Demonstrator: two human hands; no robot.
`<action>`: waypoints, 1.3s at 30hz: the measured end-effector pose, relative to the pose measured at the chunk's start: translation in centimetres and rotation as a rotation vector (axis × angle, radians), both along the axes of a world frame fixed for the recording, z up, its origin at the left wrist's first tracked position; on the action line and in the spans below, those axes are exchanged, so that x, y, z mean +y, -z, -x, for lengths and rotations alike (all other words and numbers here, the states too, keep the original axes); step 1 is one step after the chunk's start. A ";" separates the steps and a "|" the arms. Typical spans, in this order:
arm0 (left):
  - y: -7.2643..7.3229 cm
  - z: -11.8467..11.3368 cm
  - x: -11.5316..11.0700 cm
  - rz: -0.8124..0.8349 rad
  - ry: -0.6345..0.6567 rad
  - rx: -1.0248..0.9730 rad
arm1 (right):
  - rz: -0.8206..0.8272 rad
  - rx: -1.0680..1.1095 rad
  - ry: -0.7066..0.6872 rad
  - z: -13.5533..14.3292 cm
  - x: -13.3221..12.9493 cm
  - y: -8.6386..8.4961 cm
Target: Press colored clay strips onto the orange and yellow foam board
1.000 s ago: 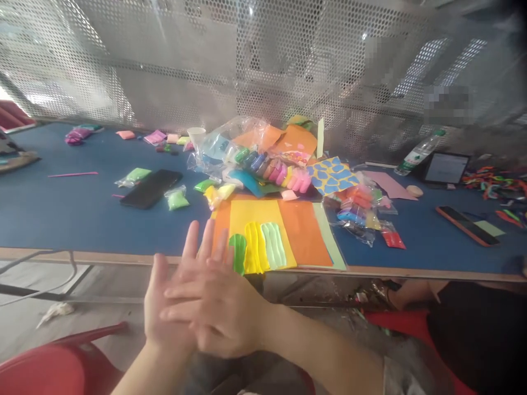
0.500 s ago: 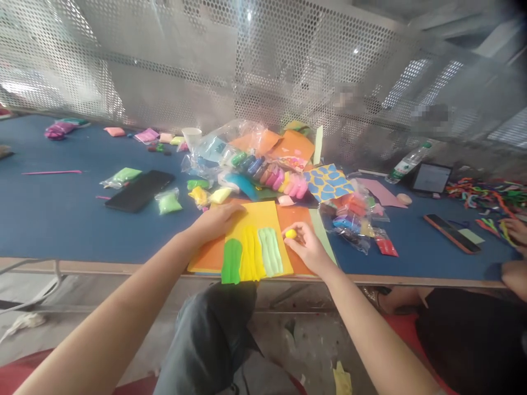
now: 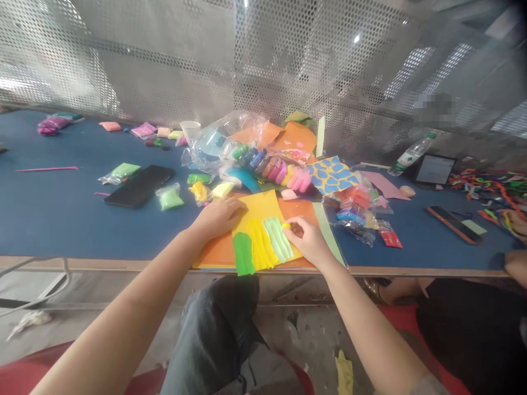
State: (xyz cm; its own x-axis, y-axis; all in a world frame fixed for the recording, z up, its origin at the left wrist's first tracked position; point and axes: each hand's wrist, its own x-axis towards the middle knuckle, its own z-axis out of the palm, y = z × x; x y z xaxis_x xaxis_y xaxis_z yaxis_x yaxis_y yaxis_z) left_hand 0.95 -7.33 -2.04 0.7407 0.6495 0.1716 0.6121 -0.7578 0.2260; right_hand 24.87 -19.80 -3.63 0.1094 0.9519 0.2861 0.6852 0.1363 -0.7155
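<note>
With the yellow card [image 3: 260, 206] taken as the clock's centre, pale green clay is being held in a clear bag [image 3: 169, 196] toward ten o'clock. At eleven, a white cup [image 3: 190, 132] is standing, its contents hidden. At twelve, many-coloured rolls are being wrapped by crumpled plastic [image 3: 247, 123]; between two and three, red and blue clay is filling a packet [image 3: 354, 211]. At two, a bottle [image 3: 413, 155] is showing.

The blue table [image 3: 61, 216] is spreading beneath, backed by a perforated metal wall [image 3: 173, 88]; grey floor [image 3: 313, 343] is showing toward six. A person in dark clothing [image 3: 469, 329] is sitting at four.

The left hand [image 3: 217, 218] is being rested on the card's upper left edge, fingers close together, thumb hidden. Long, ridged strips [image 3: 260, 246] of green, yellow and pale green clay are covering the card's lower half. At three, a small, smooth yellow lump [image 3: 285, 225] is being pinched between thumb and forefinger of the right hand [image 3: 307, 237], beside the pale strip; contact cannot be told.
</note>
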 end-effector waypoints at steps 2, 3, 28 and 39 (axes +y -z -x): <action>-0.2 0.1 -0.1 -0.033 0.008 -0.001 | -0.022 -0.033 0.019 0.2 0.0 0.1; -0.3 0.2 -0.2 -0.043 0.009 -0.001 | -0.025 -0.039 0.034 0.2 0.0 0.1; 0.1 0.2 0.0 -0.079 0.002 -0.002 | -0.221 -0.255 -0.039 -0.3 -1.0 0.2; -1.3 -3.9 2.2 -0.189 0.057 0.120 | -0.177 -0.413 -0.074 -0.4 -0.6 -0.9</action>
State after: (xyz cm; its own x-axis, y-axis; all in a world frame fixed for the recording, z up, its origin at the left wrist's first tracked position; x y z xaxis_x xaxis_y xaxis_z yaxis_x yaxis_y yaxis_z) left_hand 4.81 -5.14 -0.72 0.7980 0.5704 0.1946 0.5807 -0.8141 0.0051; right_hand 25.31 -20.42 -2.70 -0.1147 0.8856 0.4501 0.8922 0.2911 -0.3454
